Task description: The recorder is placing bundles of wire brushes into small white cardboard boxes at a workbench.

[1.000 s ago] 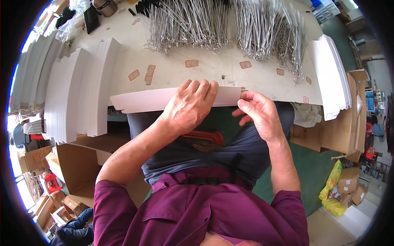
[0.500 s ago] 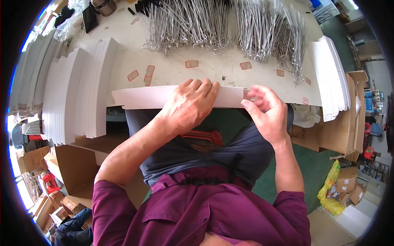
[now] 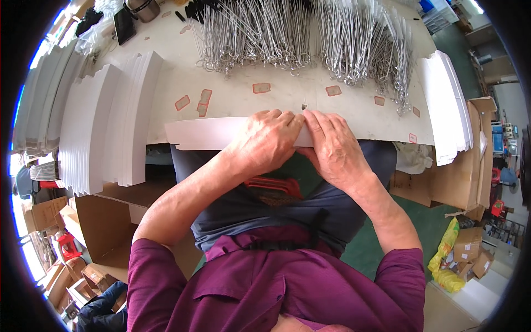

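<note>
White card, a long flat strip point(image 3: 221, 133), lies along the table's point(image 3: 354, 113) near edge with both hands pressed on its right end: left hand point(image 3: 265, 141) and right hand point(image 3: 332, 145) side by side, fingers flat and close together on the card. Judged step: creasing the fold; next calls for firm, even pressure along the edge. Shiny wire pieces point(image 3: 298, 36) heap at 12 o'clock; matte white card stacks point(image 3: 105, 127) at 9 o'clock

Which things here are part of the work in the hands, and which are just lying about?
In use:
- left hand and right hand, both pressing on the long white card strip at the table edge

Lying about:
- stacks of white card
- heap of metal wire pieces
- brown cardboard boxes
- dark phone-like slab
</note>
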{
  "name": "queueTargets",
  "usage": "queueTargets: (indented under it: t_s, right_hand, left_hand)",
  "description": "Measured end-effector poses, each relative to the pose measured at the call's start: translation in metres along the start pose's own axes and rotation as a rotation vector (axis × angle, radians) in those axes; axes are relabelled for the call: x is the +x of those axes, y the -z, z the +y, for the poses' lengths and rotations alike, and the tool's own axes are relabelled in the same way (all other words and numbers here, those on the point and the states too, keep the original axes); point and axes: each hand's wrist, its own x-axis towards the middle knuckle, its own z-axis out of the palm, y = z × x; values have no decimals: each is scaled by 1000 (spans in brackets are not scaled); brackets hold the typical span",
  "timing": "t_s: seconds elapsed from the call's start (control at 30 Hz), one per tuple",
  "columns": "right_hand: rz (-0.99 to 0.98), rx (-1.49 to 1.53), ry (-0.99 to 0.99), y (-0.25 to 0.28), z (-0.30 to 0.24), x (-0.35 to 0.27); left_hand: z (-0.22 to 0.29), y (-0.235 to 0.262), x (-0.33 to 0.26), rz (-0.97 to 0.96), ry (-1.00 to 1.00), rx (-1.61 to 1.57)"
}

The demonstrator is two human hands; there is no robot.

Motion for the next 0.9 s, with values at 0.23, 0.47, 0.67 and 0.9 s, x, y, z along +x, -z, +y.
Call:
queueTargets:
  t_s: [0.23,0.47,0.67,0.9]
  right_hand:
    - [-55,60,19,6,22,-2]
    - [-61,34,9,10,17,5]
    - [-43,64,43,4,21,10]
    - [-47,18,-1,4,39,12]
  left_hand:
    - [-12,28,-8,0,23,29]
    - [-27,39,-23,-37,44,27]
    - [-25,32,-23,-26,65,-5]
    - [-49,55,-32,-79,167,125]
